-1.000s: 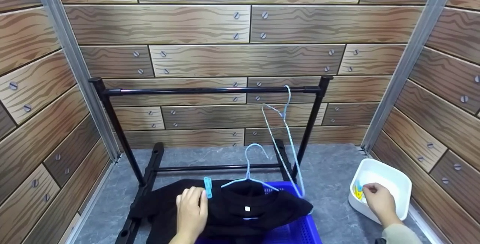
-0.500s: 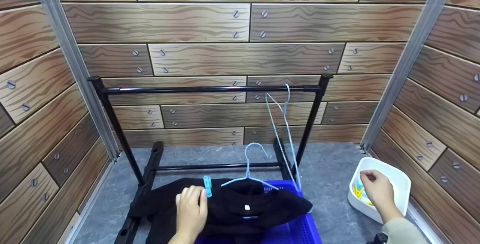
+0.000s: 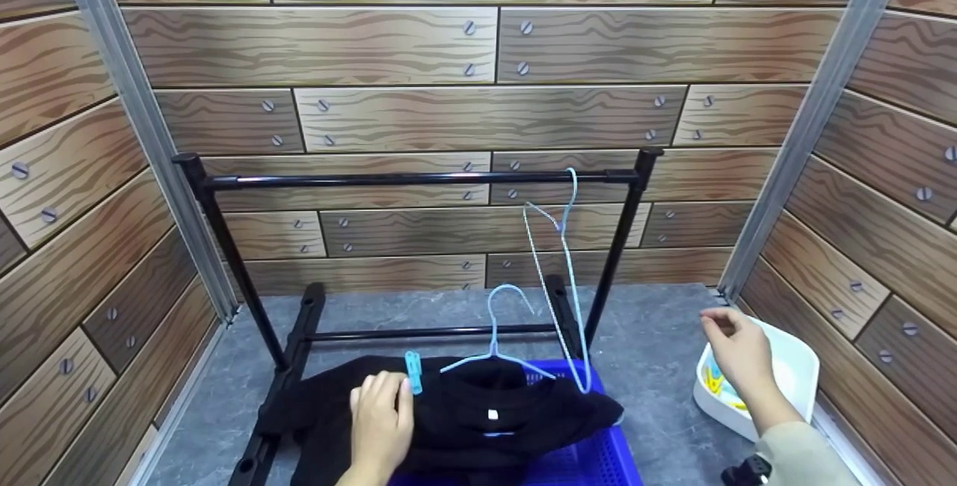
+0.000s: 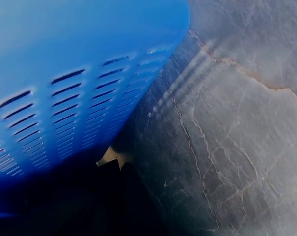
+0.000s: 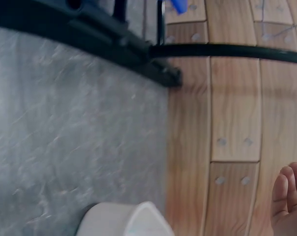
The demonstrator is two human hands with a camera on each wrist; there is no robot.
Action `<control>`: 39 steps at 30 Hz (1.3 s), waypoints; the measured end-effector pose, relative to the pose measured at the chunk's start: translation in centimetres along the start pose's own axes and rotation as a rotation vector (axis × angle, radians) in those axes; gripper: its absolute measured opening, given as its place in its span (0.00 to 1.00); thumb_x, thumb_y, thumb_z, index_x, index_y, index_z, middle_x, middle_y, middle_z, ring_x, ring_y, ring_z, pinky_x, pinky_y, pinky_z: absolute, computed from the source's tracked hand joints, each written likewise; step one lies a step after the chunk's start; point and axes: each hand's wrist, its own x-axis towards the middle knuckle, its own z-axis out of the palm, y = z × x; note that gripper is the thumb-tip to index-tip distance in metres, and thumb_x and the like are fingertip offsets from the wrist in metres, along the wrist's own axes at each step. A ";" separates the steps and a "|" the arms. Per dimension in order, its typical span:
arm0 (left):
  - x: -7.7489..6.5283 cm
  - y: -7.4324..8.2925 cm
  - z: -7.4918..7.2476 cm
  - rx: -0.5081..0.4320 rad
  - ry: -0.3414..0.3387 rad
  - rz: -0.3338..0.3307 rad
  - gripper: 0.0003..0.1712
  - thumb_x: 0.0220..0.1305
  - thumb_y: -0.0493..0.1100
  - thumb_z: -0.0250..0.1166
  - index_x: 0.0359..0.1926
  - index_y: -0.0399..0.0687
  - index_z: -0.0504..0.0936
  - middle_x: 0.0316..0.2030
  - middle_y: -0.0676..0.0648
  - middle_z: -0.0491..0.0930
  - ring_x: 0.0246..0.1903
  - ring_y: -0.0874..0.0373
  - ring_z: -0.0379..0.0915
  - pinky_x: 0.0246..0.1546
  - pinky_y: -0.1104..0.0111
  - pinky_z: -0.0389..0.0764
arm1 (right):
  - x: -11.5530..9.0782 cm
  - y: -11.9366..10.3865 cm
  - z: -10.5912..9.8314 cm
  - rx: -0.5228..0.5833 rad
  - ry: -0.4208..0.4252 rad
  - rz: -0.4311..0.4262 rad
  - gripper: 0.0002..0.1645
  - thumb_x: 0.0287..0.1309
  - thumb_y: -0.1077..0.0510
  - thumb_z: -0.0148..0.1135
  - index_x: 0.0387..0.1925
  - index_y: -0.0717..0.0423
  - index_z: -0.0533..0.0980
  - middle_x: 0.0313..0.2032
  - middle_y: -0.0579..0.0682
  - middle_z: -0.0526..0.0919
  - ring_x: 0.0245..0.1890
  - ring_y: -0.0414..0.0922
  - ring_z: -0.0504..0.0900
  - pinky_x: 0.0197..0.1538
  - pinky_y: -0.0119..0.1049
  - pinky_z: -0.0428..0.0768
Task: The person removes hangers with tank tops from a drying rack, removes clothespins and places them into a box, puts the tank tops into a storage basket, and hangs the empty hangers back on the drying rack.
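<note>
Surface [image 3: 650, 336]: grey, marbled, with thin pale and rust-brown veins. Blue slotted basket [image 3: 617, 448] stands on it, base mostly hidden. Black rack [image 3: 419, 180] beyond the basket, feet down on the surface; left foot runs forward, left of the basket, right foot partly hidden behind it. White tub [image 3: 721, 415] right of the basket, well apart, open top up.

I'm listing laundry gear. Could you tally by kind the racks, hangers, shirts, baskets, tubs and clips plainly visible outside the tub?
Rack: 1
Hangers: 2
Shirt: 1
Basket: 1
Tub: 1
Clip, outside the tub: 1
Total: 7
</note>
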 end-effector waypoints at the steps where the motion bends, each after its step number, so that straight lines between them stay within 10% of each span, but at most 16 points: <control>1: 0.0 0.0 0.0 0.000 -0.001 -0.001 0.06 0.61 0.41 0.56 0.29 0.53 0.77 0.26 0.58 0.73 0.29 0.61 0.65 0.34 0.66 0.59 | 0.0 -0.4 0.0 0.010 0.000 -0.005 0.14 0.62 0.52 0.54 0.42 0.57 0.78 0.36 0.52 0.81 0.29 0.29 0.73 0.31 0.22 0.72; 29: 0.6 -0.2 -0.5 0.031 -0.039 0.004 0.06 0.61 0.41 0.56 0.29 0.53 0.77 0.26 0.58 0.73 0.30 0.62 0.66 0.31 0.66 0.61 | -0.7 -11.7 -0.4 0.377 -0.012 -0.230 0.06 0.57 0.62 0.60 0.36 0.60 0.79 0.31 0.52 0.82 0.29 0.34 0.78 0.34 0.22 0.74; 39: 1.2 -0.2 -0.7 0.020 -0.066 0.005 0.05 0.61 0.41 0.57 0.29 0.53 0.77 0.26 0.59 0.72 0.29 0.63 0.65 0.32 0.66 0.61 | -3.0 -19.2 -2.0 0.492 -0.110 -0.288 0.06 0.55 0.69 0.59 0.36 0.69 0.78 0.31 0.57 0.81 0.28 0.37 0.77 0.34 0.26 0.75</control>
